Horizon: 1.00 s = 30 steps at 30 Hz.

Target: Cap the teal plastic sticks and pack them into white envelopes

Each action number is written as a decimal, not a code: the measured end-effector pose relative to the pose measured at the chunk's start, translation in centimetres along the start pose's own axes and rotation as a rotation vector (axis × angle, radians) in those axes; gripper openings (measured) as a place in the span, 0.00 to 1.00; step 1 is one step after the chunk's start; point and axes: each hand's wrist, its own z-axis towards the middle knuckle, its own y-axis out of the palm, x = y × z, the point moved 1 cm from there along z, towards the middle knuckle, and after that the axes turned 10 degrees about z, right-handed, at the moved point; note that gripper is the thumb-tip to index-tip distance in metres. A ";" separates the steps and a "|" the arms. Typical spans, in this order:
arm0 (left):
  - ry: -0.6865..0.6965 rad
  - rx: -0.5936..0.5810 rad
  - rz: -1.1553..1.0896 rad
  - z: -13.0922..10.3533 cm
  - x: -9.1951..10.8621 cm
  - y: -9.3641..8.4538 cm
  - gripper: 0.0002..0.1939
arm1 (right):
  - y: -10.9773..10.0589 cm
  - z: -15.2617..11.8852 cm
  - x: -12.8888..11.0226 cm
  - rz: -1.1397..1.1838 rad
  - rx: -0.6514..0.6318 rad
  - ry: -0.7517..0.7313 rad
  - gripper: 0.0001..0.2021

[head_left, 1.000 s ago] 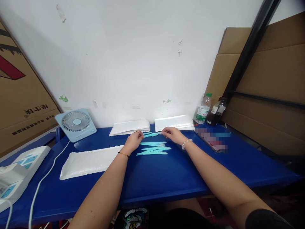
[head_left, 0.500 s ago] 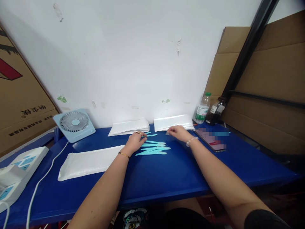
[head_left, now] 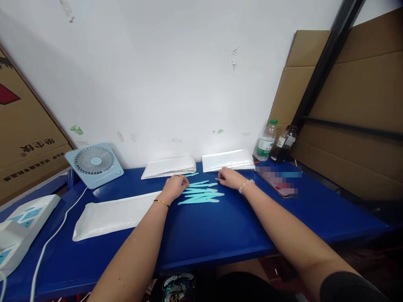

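Several thin light-blue sticks (head_left: 201,196) lie in a loose, overlapping row on the blue table. My left hand (head_left: 176,186) is at their left ends, its fingers pressed together near the upper sticks; whether it grips one is too small to tell. To the right of the sticks is my right hand (head_left: 229,178), closed in a pinch on a small clear piece (head_left: 217,179). Another blue stick (head_left: 192,174) lies behind my left hand, close to a white padded envelope (head_left: 170,166). A second stack of white envelopes (head_left: 228,160) rests behind my right hand.
At the left are a white padded envelope (head_left: 116,216), a light-blue fan (head_left: 94,164) and a power strip (head_left: 28,226) with cables. A green-capped bottle (head_left: 266,142), a dark bottle (head_left: 283,146) and a phone (head_left: 273,181) are at the right. Cardboard (head_left: 362,92) stands beyond.
My left hand has moved slightly left and down, and another blue stick shows at the top of the row. My right hand has shifted a little left and down. The view has moved slightly.
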 end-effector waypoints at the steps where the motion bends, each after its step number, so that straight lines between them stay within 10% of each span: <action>1: 0.005 0.004 0.014 0.0 0.0 0.0 0.08 | 0.0 -0.1 -0.2 -0.003 -0.006 -0.008 0.03; 7: 0.016 0.067 0.039 -0.1 0.2 0.0 0.12 | -0.5 -0.3 -0.4 0.163 0.052 -0.007 0.04; 19: -0.019 0.078 -0.171 -0.1 0.2 0.0 0.13 | -1.1 -0.5 -0.8 1.228 0.158 0.304 0.12; 30: 0.040 0.084 -0.241 -0.1 0.6 0.1 0.13 | -0.4 -0.3 -1.9 1.220 0.094 0.286 0.11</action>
